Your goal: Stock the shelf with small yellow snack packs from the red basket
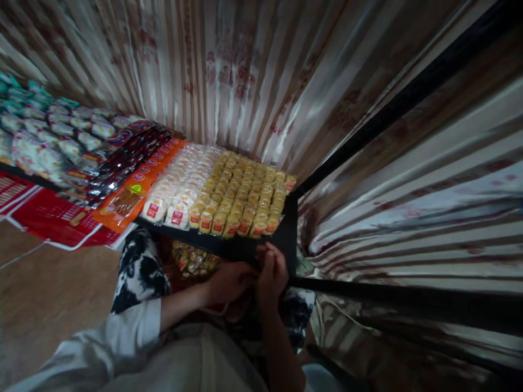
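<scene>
My left hand (232, 280) is low in front of the shelf, its fingers pointing to the right; the fingertips are dark and blurred. Right beside it, close to the shelf's front edge, my right hand (272, 272) is raised with its fingers curled in. Whatever it may be holding is too small or dim to make out. Below the shelf edge, by my left forearm, lie several yellow wrapped snacks (194, 258). Rows of yellow-packed small cakes (241, 196) stand on the black shelf (281, 245) just beyond my hands.
White-wrapped snacks (177, 185), an orange packet (122, 207), dark packets (126, 152) and pale-green bags (44, 130) line the shelf leftward. A red bag (57, 212) hangs below. Striped plastic curtain (229, 71) and black frame bars (368, 130) enclose the right side.
</scene>
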### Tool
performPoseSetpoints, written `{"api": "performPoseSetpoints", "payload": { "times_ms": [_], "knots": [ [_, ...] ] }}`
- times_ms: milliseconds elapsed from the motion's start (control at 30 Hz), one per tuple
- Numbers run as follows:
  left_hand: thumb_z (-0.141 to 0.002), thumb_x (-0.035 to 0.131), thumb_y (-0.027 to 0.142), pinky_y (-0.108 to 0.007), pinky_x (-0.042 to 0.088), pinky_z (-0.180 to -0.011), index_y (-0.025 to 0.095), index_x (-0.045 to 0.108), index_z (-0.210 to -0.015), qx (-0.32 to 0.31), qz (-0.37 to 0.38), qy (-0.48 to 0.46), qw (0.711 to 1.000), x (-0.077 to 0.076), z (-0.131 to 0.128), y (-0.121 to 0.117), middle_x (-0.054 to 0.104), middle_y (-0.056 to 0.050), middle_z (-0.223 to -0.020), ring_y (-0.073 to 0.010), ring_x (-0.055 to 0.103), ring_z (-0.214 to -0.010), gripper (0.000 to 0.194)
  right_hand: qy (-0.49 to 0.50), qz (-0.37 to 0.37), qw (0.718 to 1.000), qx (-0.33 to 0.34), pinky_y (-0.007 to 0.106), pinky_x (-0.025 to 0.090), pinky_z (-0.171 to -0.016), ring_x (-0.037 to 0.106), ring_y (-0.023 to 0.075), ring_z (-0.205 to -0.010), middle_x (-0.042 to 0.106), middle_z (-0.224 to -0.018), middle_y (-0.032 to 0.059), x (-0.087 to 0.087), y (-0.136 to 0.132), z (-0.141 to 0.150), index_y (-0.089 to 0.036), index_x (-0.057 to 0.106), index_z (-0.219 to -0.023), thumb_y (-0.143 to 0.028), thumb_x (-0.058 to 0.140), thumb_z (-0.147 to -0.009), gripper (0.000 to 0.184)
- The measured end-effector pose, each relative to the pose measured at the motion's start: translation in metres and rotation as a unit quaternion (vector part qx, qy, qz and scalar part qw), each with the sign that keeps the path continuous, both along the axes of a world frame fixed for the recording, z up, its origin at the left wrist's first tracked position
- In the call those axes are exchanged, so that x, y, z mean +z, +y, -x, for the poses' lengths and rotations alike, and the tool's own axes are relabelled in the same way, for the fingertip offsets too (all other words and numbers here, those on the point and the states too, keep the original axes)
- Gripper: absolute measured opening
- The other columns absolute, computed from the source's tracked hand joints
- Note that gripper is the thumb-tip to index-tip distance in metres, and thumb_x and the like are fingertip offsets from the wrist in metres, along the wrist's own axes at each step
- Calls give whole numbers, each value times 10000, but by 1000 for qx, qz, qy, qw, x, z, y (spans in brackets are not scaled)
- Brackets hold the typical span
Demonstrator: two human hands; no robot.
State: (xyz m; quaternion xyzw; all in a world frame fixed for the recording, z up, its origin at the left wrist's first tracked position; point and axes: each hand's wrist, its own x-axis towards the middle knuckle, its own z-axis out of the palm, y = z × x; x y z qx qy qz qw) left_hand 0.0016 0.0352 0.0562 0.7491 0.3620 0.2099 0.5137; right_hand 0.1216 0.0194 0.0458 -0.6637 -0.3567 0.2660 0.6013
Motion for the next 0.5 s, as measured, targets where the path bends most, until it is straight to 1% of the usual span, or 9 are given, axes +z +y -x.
{"api": "performPoseSetpoints", "payload": {
  "times_ms": [33,67,100,133,167,233,300,400,500],
  "knots": [
    [-769,429,117,-235,470,-765,158,659,-937,-14,37,34,999,-13,15,-10,694,-45,-929,-156,624,-842,287,-22,24,998,56,325,516,-684,637,176,-736,682,-825,56,-8,-16,12,-185,620,-998,-370,474,-851,278],
    [-768,438,123,-231,473,-742,159,655,-965,-13,69,75,995,-27,29,-18,696,-47,-942,-159,630,-830,295,-39,39,991,124,344,519,-705,644,192,-753,689,-822,56,-19,-30,23,-203,633,-985,-349,475,-849,254],
    [-765,448,128,-234,473,-735,173,650,-1001,-5,91,121,988,-41,43,-24,699,-41,-949,-163,635,-822,313,-59,51,975,210,364,517,-748,649,208,-795,696,-862,62,-30,-40,32,-222,644,-982,-329,493,-834,237],
    [-777,436,125,-238,466,-769,185,647,-1022,6,103,153,983,-54,55,-28,693,-42,-992,-167,633,-869,329,-78,68,958,269,382,509,-796,646,226,-870,695,-933,69,-42,-47,40,-232,649,-996,-309,508,-817,240],
    [-790,415,112,-246,453,-814,185,643,-1041,30,114,190,975,-66,65,-29,678,-54,-1052,-175,624,-937,348,-89,95,945,300,396,495,-838,637,238,-926,688,-988,77,-54,-50,46,-228,651,-1009,-288,507,-806,256],
    [-783,424,97,-274,432,-874,165,644,-1048,80,144,284,945,-85,80,-26,666,-84,-1081,-201,605,-1014,350,-100,163,924,330,401,482,-872,634,244,-953,684,-1018,91,-77,-49,55,-209,660,-1010,-257,495,-790,279],
    [-772,450,96,-281,413,-908,155,634,-1070,117,151,336,922,-97,87,-17,654,-97,-1106,-212,585,-1059,355,-119,215,907,341,393,471,-888,631,242,-966,681,-1028,107,-95,-41,60,-175,655,-1030,-228,469,-793,306],
    [-788,461,123,-251,405,-906,147,623,-1088,162,143,345,913,-109,87,4,633,-102,-1140,-196,573,-1074,342,-163,247,883,365,367,455,-899,614,236,-1003,663,-1064,129,-114,-27,66,-141,638,-1065,-178,454,-791,331],
    [-773,479,109,-251,422,-864,127,637,-1050,192,149,360,901,-120,85,25,644,-133,-1099,-202,592,-1032,319,-202,254,862,388,357,446,-894,602,230,-1009,662,-1056,121,-127,-15,72,-156,635,-1051,-153,461,-784,318]
  ]
}}
